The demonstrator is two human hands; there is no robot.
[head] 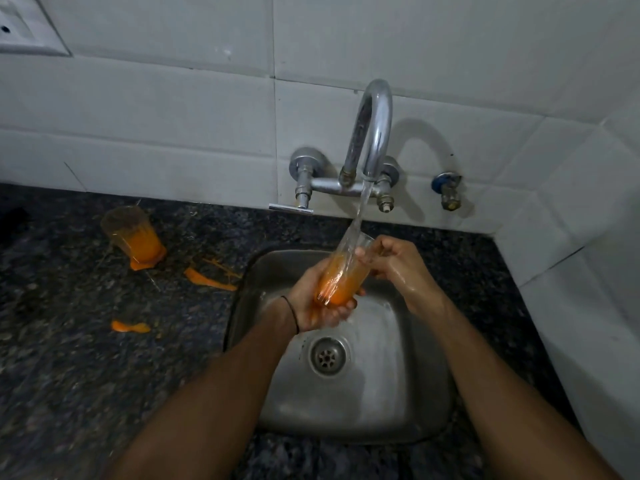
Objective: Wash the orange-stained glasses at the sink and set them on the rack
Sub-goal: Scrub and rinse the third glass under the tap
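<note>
Over the steel sink (408, 403) I hold an orange-stained glass (341, 277) tilted with its mouth toward the tap. My left hand (318, 303) grips its lower body and base from below. My right hand (394, 263) pinches the rim, fingers curled at the mouth. Water runs from the curved tap (375, 133) into the glass. A second orange-stained glass (133, 233) stands on the dark counter at the left, with orange liquid pooled at its base. No rack is in view.
Orange spills (207, 280) streak the speckled counter (86, 375) between the second glass and the sink. The tap's lever handle (291, 207) juts out at the wall. A small valve (448, 192) sits right of the tap. Tiled walls close the back and right.
</note>
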